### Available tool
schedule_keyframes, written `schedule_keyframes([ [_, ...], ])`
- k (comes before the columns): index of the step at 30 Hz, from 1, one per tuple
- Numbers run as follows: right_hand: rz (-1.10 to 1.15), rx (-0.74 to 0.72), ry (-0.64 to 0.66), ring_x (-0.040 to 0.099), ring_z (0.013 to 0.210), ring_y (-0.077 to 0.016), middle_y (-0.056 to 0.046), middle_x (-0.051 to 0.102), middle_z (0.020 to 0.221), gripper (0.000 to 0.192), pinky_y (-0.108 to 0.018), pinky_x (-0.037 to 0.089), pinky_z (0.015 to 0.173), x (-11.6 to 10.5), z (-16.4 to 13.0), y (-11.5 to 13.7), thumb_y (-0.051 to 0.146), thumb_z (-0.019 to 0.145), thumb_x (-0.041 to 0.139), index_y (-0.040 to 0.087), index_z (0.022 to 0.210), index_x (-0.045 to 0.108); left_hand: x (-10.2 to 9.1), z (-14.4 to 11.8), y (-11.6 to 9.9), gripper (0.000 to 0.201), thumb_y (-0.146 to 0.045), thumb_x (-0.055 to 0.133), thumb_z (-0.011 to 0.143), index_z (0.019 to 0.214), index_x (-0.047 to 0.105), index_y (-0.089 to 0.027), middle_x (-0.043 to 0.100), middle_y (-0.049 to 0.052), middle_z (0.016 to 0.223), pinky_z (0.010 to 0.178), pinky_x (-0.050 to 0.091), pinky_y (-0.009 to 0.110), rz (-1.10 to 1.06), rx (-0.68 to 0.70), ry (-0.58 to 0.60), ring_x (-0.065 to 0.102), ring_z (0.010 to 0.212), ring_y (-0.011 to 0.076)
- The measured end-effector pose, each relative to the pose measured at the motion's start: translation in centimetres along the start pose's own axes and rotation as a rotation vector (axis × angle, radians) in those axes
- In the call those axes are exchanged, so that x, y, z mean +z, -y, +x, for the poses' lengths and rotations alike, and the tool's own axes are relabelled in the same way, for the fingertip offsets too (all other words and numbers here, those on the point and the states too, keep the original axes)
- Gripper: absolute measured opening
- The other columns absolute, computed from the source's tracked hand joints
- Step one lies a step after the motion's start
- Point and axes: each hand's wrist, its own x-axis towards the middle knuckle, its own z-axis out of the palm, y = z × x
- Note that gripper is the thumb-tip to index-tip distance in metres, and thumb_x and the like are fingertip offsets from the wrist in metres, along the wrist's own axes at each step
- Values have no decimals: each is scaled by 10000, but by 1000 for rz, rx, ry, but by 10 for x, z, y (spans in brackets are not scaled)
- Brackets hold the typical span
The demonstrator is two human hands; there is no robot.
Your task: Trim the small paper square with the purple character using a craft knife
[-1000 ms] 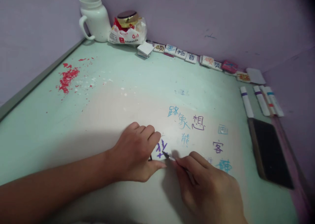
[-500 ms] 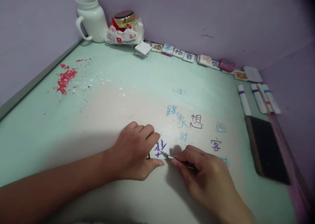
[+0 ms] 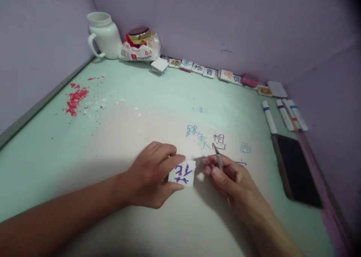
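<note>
My left hand (image 3: 153, 176) pinches a small white block (image 3: 182, 172) bearing a purple written character and holds it flat on the pale green table (image 3: 135, 99). To the right of the block, my right hand (image 3: 229, 180) grips a thin metal-tipped carving tool (image 3: 219, 160), whose tip points up and away, lifted off the block. Blue and purple characters (image 3: 205, 138) are written on the table just beyond both hands.
A dark phone (image 3: 296, 168) lies at the right. Several marker pens (image 3: 283, 114) lie beyond it. A row of small lettered blocks (image 3: 203, 69) lines the back wall. A white jug (image 3: 104, 34) and a bagged jar (image 3: 139, 44) stand in the corner. Red crumbs (image 3: 75, 98) are scattered at left.
The tool tip was on the block's right edge; now my right hand has drawn back and turned the tip upward. My left hand has shifted its grip, showing more of the block.
</note>
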Motion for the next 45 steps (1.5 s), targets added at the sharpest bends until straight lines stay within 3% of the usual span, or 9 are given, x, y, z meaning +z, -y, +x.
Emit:
schedule_keyframes([
  [5, -76, -22, 167, 286, 467, -46, 35, 531, 631, 409, -204, 191, 417, 10, -2, -10, 534, 720, 729, 172, 905, 695, -2, 6, 3, 313, -177, 514, 896, 1202, 482, -118, 578, 145, 1040, 779, 472, 407, -16, 167, 79, 540, 889, 244],
  [7, -110, -54, 92, 286, 440, -48, 61, 454, 527, 384, -200, 203, 409, 13, -2, -13, 528, 704, 738, 165, 819, 695, -3, 7, 2, 331, -132, 501, 881, 1212, 482, -129, 581, 168, 1123, 824, 474, 433, 18, 200, 74, 553, 971, 264],
  [9, -128, -76, -40, 286, 399, -49, 70, 432, 470, 384, -203, 217, 387, 16, -2, -14, 536, 680, 742, 164, 758, 688, -2, 8, 0, 322, -109, 510, 863, 1184, 509, -133, 570, 187, 1172, 837, 479, 437, 55, 140, -38, 555, 1015, 272],
  [11, -132, -94, -144, 305, 376, -58, 68, 443, 444, 394, -207, 237, 369, 19, -3, -13, 545, 656, 746, 165, 738, 678, 0, 7, -3, 204, -113, 530, 855, 1054, 568, -135, 619, 154, 1040, 773, 489, 390, 32, 21, -162, 580, 924, 245],
  [13, -143, -115, -188, 331, 372, -69, 62, 457, 434, 392, -210, 257, 364, 23, -6, -12, 544, 645, 746, 167, 714, 660, 3, 6, -6, 64, -136, 536, 858, 878, 594, -153, 639, 72, 810, 670, 471, 322, -37, -80, -185, 586, 736, 188],
  [15, -160, -133, -210, 349, 374, -80, 59, 458, 423, 376, -216, 270, 366, 29, -11, -10, 530, 645, 744, 169, 694, 652, 5, 6, -10, 98, -170, 533, 858, 787, 601, -161, 628, 27, 686, 602, 445, 288, -76, -146, -135, 567, 615, 157],
  [22, -267, -193, -374, 334, 450, -88, 46, 449, 453, 306, -232, 272, 430, 49, -27, -11, 469, 611, 751, 170, 639, 691, 3, 7, -19, 93, -230, 549, 738, 692, 601, -167, 619, 7, 643, 552, 424, 270, -58, -363, -2, 554, 553, 154],
  [37, -516, -373, -213, 459, 498, -119, 21, 587, 526, 201, -228, 382, 495, 41, -25, -14, 372, 708, 644, 192, 651, 712, -5, 11, -13, 100, -174, 527, 658, 576, 585, -177, 655, 8, 624, 494, 336, 251, -87, -470, 255, 549, 533, 154],
  [45, -530, -334, -201, 445, 519, -127, 13, 562, 529, 223, -244, 370, 501, 39, -25, -16, 394, 711, 653, 189, 629, 682, -9, 17, -13, 141, -141, 531, 612, 591, 661, -189, 640, -8, 566, 471, 348, 228, -167, -559, 302, 534, 497, 138],
])
